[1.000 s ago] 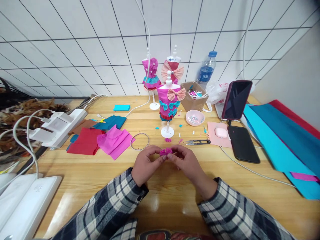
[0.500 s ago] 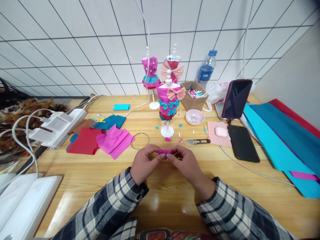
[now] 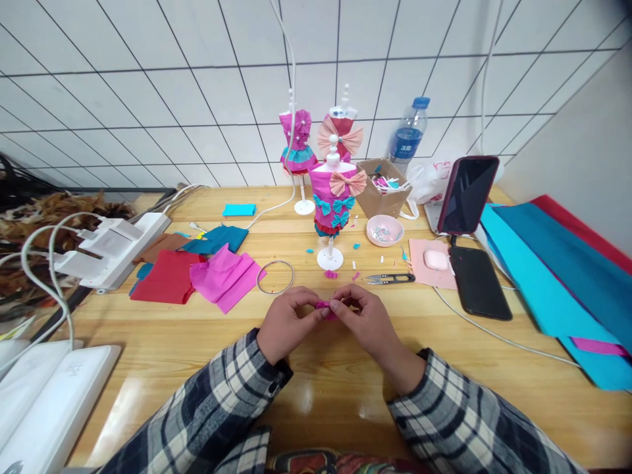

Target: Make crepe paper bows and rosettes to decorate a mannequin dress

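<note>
Between my two hands is a small piece of gathered magenta crepe paper [image 3: 323,305], mostly covered by my fingers. My left hand [image 3: 291,320] pinches its left side between thumb and fingers. From the right, my right hand [image 3: 364,322] grips the other side with thumb and index finger. Just beyond them stands a small dress-form stand [image 3: 332,197] in a magenta paper dress with teal bows and a peach bow. At its base lies another magenta scrap [image 3: 330,274]. A metal ring [image 3: 275,277] rests left of my hands, and thread snips [image 3: 391,278] lie to the right.
Magenta crepe paper [image 3: 224,280] and red paper [image 3: 164,280] lie at left near a power strip [image 3: 116,253]. Behind are two more dressed stands, a cardboard box [image 3: 380,197] and a bottle [image 3: 409,135]. A pink bowl [image 3: 385,230], phones and a cable occupy the right.
My fingers have closed further over the magenta piece, so less of it shows. My right thumb has shifted slightly up. The surroundings look the same.
</note>
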`<state>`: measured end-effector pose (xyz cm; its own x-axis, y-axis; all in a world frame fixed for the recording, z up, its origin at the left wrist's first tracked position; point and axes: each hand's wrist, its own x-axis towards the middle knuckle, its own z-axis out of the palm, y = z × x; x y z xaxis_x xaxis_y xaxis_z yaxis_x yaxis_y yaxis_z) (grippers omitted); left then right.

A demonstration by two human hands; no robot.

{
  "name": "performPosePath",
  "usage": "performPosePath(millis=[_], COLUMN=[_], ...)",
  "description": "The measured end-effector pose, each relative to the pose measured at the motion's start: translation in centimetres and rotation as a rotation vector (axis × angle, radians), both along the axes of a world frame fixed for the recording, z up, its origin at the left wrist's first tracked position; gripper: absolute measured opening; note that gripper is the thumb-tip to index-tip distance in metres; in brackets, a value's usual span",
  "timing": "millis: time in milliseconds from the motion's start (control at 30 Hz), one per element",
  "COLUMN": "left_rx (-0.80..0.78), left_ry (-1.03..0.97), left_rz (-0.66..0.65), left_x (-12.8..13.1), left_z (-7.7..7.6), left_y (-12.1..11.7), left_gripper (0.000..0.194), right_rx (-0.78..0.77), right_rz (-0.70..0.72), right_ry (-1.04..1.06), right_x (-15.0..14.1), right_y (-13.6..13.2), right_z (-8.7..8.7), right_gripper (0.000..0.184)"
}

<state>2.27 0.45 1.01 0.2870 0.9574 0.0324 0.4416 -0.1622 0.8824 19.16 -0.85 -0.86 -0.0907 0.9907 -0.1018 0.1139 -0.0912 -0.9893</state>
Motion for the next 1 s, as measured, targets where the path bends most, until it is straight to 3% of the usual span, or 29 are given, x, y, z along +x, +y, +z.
performPosePath(millis=[167, 433, 600, 833, 1000], left_rx=[-0.007, -0.012, 0.006, -0.002, 0.008], left_ry=[-0.004, 0.088, 0.101, 0.114, 0.144], left_rz=[-0.018, -0.071, -0.066, -0.087, -0.1], left_x=[-0.17, -0.06, -0.13, -0.36, -0.35], left_z=[0.01, 0.53, 0.43, 0.43, 0.41], left_y=[0.05, 0.04, -0.1, -0.1, -0.04], left_gripper=[0.014, 0.014, 0.011, 0.014, 0.012], right_rx=[-0.049, -0.002, -0.041, 0.008, 0.021], right_rz=[0.069, 0.018, 0.105, 0.158, 0.148], right_ry=[0.038, -0.028, 0.045, -0.062, -0.094], right_x=[0.09, -0.02, 0.26, 0.82, 0.88], right_y=[0.19, -0.04, 0.08, 0.32, 0.34], right_z=[0.19, 0.16, 0.65, 0.49, 0.35], right_gripper=[0.021, 0.016, 0.026, 0.012, 0.017])
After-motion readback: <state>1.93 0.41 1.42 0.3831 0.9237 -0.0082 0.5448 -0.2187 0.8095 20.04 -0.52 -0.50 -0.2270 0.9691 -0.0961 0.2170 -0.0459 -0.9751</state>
